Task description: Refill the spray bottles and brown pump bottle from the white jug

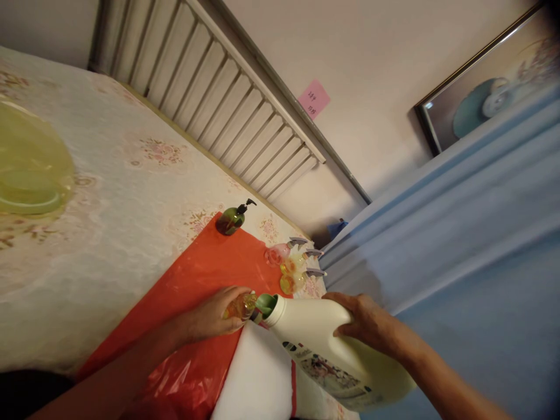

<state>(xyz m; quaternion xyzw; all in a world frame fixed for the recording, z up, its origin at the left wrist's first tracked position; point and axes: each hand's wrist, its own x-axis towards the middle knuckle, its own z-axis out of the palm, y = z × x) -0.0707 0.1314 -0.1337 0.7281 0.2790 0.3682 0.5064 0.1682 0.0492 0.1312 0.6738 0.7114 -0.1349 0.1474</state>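
Note:
My left hand (214, 318) is closed around a small clear bottle (240, 305) with amber liquid inside, its neck towards the right. The large cream jug (312, 321) lies tilted in my right hand (365, 321), whose fingers wrap its handle side. A green pouring spout (265, 303) in the jug's mouth meets or nearly meets the small bottle's opening; whether they touch, I cannot tell. Part of the jug's printed label (330, 373) shows on its lower side. Beneath my hands are an orange-red plastic sheet (196, 280) and a white folded cloth or pad (254, 373).
A green pump bottle (231, 220) stands at the sheet's far corner. Several small pump bottles (292, 282) with pink and yellow contents cluster near the wall. A yellow translucent basin (35, 157) sits at left. Blue curtain (459, 245) hangs at right, beside a metal-barred rail (245, 96).

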